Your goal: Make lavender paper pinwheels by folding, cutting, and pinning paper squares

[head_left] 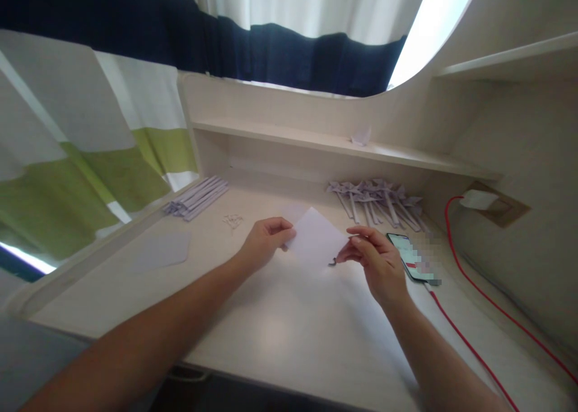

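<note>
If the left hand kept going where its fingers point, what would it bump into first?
The left hand already grips the white paper; past that, the right hand looks first in line, though depth is unclear from one view.

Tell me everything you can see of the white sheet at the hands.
The sheet is plain white, thin and paper-like, with no marks visible. It looks roughly square, turned cornerwise with one corner pointing away, and fairly flat. Its near edge blends into the pale desk beneath, so any contact there is unclear. The left grip pinches its left corner; the right grip is at its right corner, exact contact unclear.
</note>
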`<state>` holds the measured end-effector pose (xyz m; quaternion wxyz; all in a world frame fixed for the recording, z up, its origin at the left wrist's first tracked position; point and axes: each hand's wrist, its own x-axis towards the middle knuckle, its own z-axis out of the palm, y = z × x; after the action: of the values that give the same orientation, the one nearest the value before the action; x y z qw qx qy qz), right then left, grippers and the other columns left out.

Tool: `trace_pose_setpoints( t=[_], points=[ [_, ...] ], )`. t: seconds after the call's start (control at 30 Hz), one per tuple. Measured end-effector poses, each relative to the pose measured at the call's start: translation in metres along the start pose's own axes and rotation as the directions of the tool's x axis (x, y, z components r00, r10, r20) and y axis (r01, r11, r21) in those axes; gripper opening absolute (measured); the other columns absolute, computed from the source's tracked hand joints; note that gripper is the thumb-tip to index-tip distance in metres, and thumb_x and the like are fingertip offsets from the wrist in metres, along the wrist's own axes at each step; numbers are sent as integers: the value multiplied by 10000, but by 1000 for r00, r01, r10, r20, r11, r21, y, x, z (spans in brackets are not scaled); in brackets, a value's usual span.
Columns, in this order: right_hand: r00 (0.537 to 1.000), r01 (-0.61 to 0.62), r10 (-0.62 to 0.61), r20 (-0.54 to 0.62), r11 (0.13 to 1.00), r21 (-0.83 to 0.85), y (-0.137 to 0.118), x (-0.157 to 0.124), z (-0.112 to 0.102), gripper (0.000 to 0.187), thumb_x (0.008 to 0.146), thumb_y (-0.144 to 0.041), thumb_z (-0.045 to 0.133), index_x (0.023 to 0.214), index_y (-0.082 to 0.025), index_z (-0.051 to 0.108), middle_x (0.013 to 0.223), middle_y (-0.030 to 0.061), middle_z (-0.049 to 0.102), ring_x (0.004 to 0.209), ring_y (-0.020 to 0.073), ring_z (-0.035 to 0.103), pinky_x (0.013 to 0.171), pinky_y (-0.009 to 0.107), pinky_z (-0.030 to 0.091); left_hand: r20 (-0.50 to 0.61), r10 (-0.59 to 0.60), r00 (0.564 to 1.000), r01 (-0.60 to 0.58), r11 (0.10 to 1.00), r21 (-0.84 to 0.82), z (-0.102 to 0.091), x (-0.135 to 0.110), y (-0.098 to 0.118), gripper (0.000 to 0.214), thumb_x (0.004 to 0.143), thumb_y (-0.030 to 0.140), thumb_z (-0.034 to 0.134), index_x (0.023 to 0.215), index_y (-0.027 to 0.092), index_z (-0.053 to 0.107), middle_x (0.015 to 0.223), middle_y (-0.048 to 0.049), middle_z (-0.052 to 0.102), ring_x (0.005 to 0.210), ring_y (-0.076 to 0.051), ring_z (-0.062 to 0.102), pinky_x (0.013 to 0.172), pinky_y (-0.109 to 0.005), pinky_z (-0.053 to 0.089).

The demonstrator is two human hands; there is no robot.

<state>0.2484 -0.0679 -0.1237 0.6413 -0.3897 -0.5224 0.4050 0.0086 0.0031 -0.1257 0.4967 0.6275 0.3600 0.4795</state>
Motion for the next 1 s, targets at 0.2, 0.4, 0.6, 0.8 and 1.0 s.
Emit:
trace_pose_setpoints(
  t=[0.2, 0.4, 0.6, 0.8, 1.0],
  points=[
    [987, 98, -86, 135, 991, -92, -3, -10, 0, 143, 890, -227, 770, 1032, -240, 759, 778, 13, 751, 669, 178, 718, 661, 319, 593, 64, 40, 997, -44, 997, 62, 5, -8, 4, 197, 749, 332, 704, 697, 142, 709, 650, -13, 643, 604, -128, 567, 582, -248, 456],
    [935, 273, -137, 327, 868, -416, -4, -20, 8, 235, 924, -254, 740, 1154, -296, 764, 791, -6, 617, 701, 155, 594, 639, 294, 520, 166, 39, 985, -66, 985, 161, 9, -16, 5, 193, 766, 323, 707, 697, 143, 702, 656, -9, 632, 620, -128, 549, 573, -238, 406],
    [894, 378, -168, 416, 782, -496, -11, -19, 11, 45, 918, -287, 758, 911, -277, 801, 1155, 74, 611, 1041, 231, 639, 853, 361, 536, 220, 26, 975, -59, 988, 146, 5, -15, -3, 230, 797, 366, 752, 749, 142, 742, 691, -23, 668, 638, -138, 571, 595, -248, 408],
    [903, 305, -92, 419, 825, -476, -5, -22, 14, 73, 940, -305, 736, 902, -256, 774, 1037, 57, 714, 970, 227, 669, 855, 361, 522, 233, 6, 972, -17, 999, 43, 8, -16, -3, 262, 779, 396, 793, 800, 136, 782, 711, -35, 700, 634, -135, 578, 599, -249, 420],
    [983, 150, -84, 165, 881, -448, 4, -21, 15, 166, 926, -372, 745, 865, -219, 753, 817, 39, 701, 749, 198, 628, 683, 322, 500, 145, -93, 985, 93, 996, 7, 12, -14, 5, 228, 765, 363, 741, 789, 140, 786, 730, -45, 708, 663, -148, 606, 615, -255, 479]
  ],
)
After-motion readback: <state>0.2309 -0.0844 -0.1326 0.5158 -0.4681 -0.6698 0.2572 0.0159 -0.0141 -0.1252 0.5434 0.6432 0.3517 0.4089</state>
